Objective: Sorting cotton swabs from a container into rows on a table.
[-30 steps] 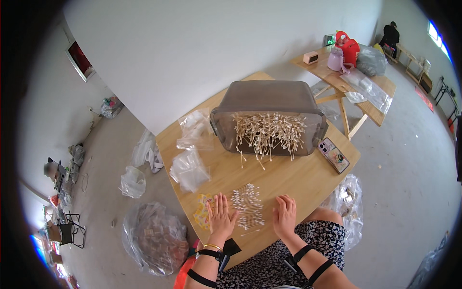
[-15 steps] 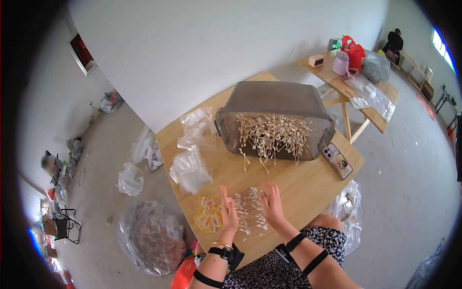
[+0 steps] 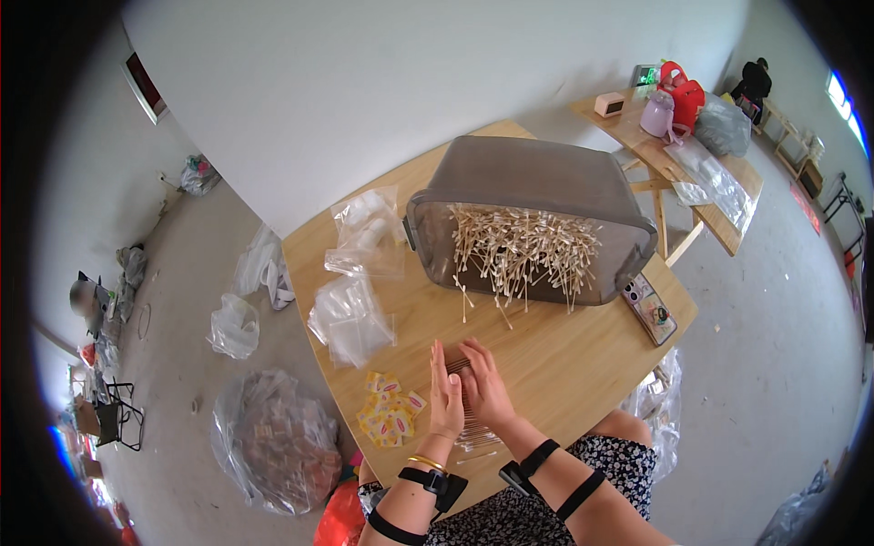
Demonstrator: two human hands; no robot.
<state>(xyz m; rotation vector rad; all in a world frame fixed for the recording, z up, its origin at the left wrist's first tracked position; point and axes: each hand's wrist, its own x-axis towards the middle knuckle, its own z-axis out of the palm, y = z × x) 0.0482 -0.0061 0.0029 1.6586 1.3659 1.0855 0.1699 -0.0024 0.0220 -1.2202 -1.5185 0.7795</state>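
My left hand (image 3: 445, 397) stands on edge with its fingers stretched out, against the left ends of a layer of cotton swabs (image 3: 475, 439) on the table. Opposite it, my right hand (image 3: 486, 389) is also open, its straight fingers tilted in over the swabs' right side. Between the palms the swabs are partly hidden; their lower rows show near my wrists. Small yellow-and-white printed slips (image 3: 390, 414) lie just left of my left hand. Beyond the hands, a grey translucent bin (image 3: 546, 177) rests on its side, with many loose cotton swabs (image 3: 523, 250) heaped inside its mouth.
Clear plastic bags (image 3: 353, 323) lie on the wooden table (image 3: 546, 355) at left. A phone (image 3: 650, 311) is by the bin's right corner. A big filled bag (image 3: 278, 446) stands on the floor at left. A second table (image 3: 655, 164) holds bags. Another person (image 3: 753, 84) is far right.
My right hand has moved left and my left hand slightly right, narrowing the gap around the swabs. The view has shifted a little.
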